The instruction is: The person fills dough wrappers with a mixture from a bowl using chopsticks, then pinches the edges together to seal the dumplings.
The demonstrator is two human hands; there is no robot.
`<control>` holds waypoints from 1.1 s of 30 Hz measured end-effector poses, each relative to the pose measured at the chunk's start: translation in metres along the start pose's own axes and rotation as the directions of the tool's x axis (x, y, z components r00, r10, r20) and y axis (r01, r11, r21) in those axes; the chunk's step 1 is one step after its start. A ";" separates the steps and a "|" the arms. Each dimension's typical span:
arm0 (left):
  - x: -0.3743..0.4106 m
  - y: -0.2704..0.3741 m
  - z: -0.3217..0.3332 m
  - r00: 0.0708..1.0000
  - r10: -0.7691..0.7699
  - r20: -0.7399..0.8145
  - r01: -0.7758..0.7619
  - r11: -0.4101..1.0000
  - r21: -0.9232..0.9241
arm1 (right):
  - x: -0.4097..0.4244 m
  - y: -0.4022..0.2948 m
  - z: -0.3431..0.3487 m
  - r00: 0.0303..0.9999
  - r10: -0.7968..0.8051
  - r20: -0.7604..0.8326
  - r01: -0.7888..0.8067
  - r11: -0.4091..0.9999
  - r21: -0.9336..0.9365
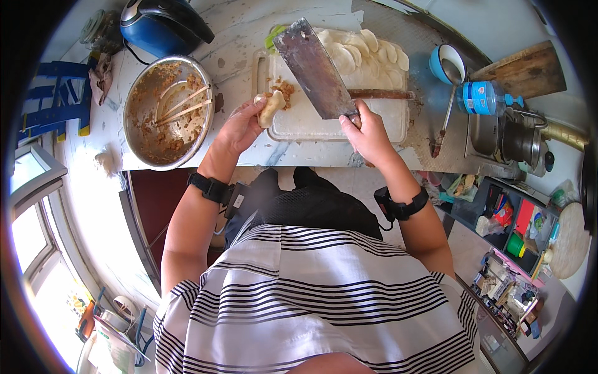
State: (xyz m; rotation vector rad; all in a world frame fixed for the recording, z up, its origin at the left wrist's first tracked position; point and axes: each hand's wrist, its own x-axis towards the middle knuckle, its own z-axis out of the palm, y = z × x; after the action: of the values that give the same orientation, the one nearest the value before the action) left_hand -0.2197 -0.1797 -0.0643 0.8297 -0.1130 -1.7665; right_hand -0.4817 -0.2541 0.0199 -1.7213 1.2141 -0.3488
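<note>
My right hand [367, 132] grips the handle of a cleaver [314, 70], its broad, stained blade slanting up and left over a cutting board [322, 131]. Between the thumb and fingers of my left hand [243, 122] is a piece of dough [271, 110], partly folded, at the board's left side. Some brown filling [284, 89] lies on the board just beyond it. Many round dough wrappers [359, 53] overlap at the far side of the board. A wooden rolling pin [383, 94] lies in front of them, its left end hidden behind the blade.
A steel bowl [133, 133] smeared with filling holds chopsticks [184, 111] on the left. Behind it stands a blue electric kettle [159, 32]. Rightward are a blue-and-white bowl [439, 65], a ladle [446, 117], a plastic bottle [483, 98] and a wooden board [525, 70].
</note>
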 end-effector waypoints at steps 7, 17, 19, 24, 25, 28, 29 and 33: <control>0.003 0.008 0.005 0.986 0.077 -0.145 -0.074 0.997 0.026 | -0.002 0.001 -0.001 0.999 -0.036 0.002 0.036 0.998 -0.045; 0.014 0.010 0.004 0.824 0.283 0.490 -0.104 0.927 -0.359 | -0.007 0.008 0.015 0.701 -0.713 0.038 0.576 0.533 -0.620; -0.007 0.012 0.018 0.895 0.251 0.369 -0.302 0.950 0.085 | -0.006 0.012 0.020 0.662 -0.746 0.071 0.618 0.490 -0.615; -0.029 0.025 0.060 0.906 0.112 0.407 0.013 0.956 -0.292 | -0.004 0.012 0.023 0.525 -0.838 0.148 0.642 0.276 -0.716; -0.026 0.023 0.055 0.912 0.188 0.365 -0.155 0.981 -0.118 | -0.006 0.017 0.021 0.531 -0.834 0.147 0.638 0.279 -0.718; -0.032 0.026 0.063 0.934 0.267 0.239 -0.281 0.959 0.025 | -0.010 0.028 0.010 0.559 -0.816 0.150 0.629 0.299 -0.718; -0.021 0.025 0.054 0.966 0.184 0.181 -0.181 0.983 -0.032 | -0.013 0.034 0.006 0.571 -0.808 0.143 0.614 0.305 -0.728; 0.004 0.028 0.008 0.994 0.077 0.073 -0.069 0.992 -0.106 | -0.022 0.051 -0.014 0.604 -0.788 0.119 0.572 0.324 -0.754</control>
State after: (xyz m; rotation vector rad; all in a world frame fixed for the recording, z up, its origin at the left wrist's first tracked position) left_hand -0.2018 -0.1964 -0.0474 0.6748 -0.1012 -1.7204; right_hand -0.5302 -0.2454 -0.0086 -3.0286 0.7105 -0.6911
